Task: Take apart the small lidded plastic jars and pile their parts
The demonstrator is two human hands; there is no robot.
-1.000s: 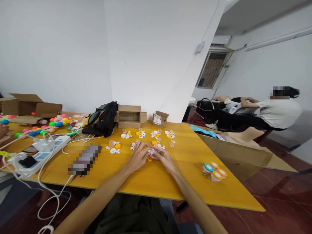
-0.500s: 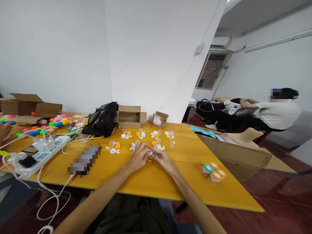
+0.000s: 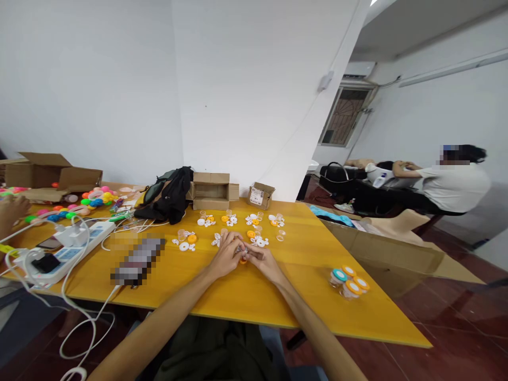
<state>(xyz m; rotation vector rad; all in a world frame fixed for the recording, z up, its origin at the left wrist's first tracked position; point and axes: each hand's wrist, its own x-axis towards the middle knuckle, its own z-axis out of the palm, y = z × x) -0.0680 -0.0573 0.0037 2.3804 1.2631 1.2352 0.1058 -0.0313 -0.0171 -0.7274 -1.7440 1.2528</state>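
Note:
My left hand (image 3: pixel 228 254) and my right hand (image 3: pixel 264 260) meet over the yellow table (image 3: pixel 254 293), fingertips pinched together on a small whitish part (image 3: pixel 244 252). Its exact kind is too small to tell. Directly under the fingertips shows an orange lid (image 3: pixel 243 261), mostly covered by the hands. Just beyond my left hand lie white perforated pieces (image 3: pixel 216 239). Past my right fingers are another orange lid (image 3: pixel 251 234) and white discs (image 3: pixel 260 242). A clear cup (image 3: pixel 181 234) stands to the left beside an orange lid (image 3: pixel 192 238) and a white ring (image 3: pixel 184 246).
Several lidded jars (image 3: pixel 350 286) cluster at the right. Small cardboard boxes (image 3: pixel 211 191) and a dark bag (image 3: pixel 169 193) line the wall. Left are a phone (image 3: pixel 138 260), a power strip (image 3: pixel 75 254), cables, colourful balls (image 3: pixel 95 201) and another person's hand (image 3: pixel 14 211). Someone sits (image 3: pixel 456 185) far right.
My fingertips have shifted slightly around the whitish part, with both hands staying in the same place. At the far left the other person's hand has come further into view.

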